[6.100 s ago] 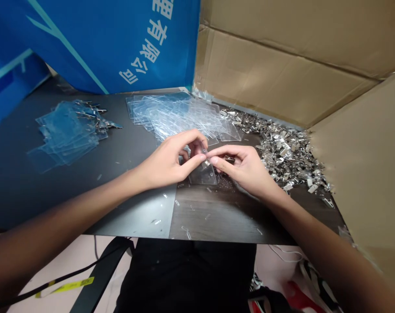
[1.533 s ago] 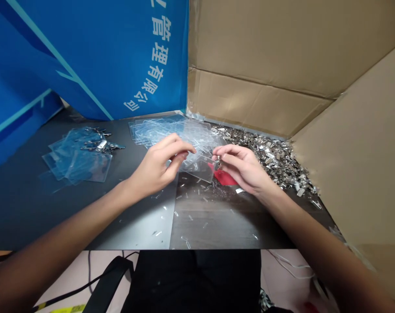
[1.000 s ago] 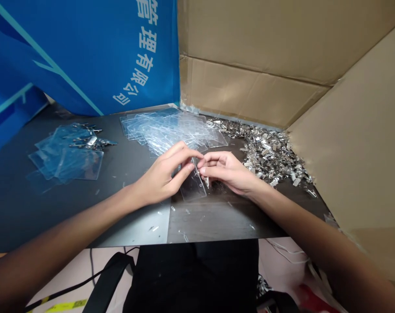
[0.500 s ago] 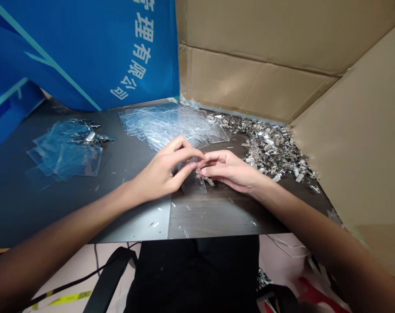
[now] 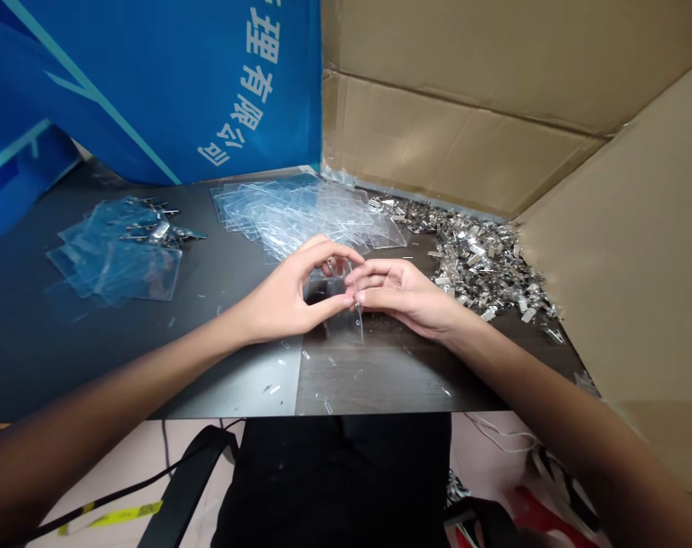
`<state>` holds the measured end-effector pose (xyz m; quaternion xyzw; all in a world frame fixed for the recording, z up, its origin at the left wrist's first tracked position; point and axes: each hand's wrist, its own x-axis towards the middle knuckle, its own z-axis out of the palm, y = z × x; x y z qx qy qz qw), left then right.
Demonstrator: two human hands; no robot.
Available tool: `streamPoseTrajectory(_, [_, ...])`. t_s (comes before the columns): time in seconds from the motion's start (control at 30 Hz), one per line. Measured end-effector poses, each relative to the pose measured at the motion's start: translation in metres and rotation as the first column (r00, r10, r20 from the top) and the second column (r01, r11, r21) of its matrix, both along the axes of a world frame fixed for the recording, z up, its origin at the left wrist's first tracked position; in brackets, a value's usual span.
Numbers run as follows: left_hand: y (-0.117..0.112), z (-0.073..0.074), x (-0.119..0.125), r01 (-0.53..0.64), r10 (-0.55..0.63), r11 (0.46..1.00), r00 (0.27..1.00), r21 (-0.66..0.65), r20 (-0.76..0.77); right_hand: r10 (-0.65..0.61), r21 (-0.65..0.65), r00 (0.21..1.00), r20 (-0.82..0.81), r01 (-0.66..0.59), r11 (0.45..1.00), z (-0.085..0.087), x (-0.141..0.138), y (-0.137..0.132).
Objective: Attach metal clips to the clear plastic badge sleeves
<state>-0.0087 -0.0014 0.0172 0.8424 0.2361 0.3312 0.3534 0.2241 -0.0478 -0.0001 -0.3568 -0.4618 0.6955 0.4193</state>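
Note:
A clear plastic badge holder [image 5: 344,323] hangs between my hands above the table, its slotted edge to the right. My left hand [image 5: 291,297] is closed on it, thumb tip at the slotted edge and forefinger arched over the top. My right hand [image 5: 403,295] pinches a small metal badge clip at that same edge, touching the left fingertips. Fingers hide most of the clip, and I cannot tell whether its strap passes through the slot.
Loose clear badge holders [image 5: 288,209] lie in a heap behind my hands. Many metal clips [image 5: 483,262] are piled at the right. Holders with clips attached [image 5: 122,251] lie at the left. Blue printed panel [image 5: 151,84] and cardboard [image 5: 465,137] wall the back. Small clear scraps dot the table [image 5: 380,380].
The clip that stuck out below my right fingers is now mostly hidden in them. My left hand has opened its arch, its thumb reaching further right. The view has shifted slightly.

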Motion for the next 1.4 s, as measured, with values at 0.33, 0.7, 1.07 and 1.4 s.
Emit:
streamPoseTrajectory(0.33, [0.005,-0.017,0.000,-0.224,0.244,0.956,0.965,-0.187,0.091,-0.184,0.179,0.982,0.047,0.173,0.969,-0.002,-0.004,0.001])
streamPoseTrajectory(0.7, [0.007,-0.004,0.000,0.040,0.035,0.791,0.993,-0.610,0.110,-0.221,0.271,0.972,0.080,0.192,0.943,0.005,-0.005,-0.003])
streamPoseTrajectory(1.07, [0.006,-0.002,0.002,0.040,0.006,0.832,0.997,-0.553,0.081,-0.162,0.291,0.979,0.122,0.121,0.949,0.004,-0.005,-0.002])
streamPoseTrajectory(1.4, [-0.003,-0.010,0.002,-0.064,0.067,0.929,0.998,-0.363,-0.005,-0.115,0.257,0.985,0.129,0.079,0.963,0.005,-0.006,-0.006])
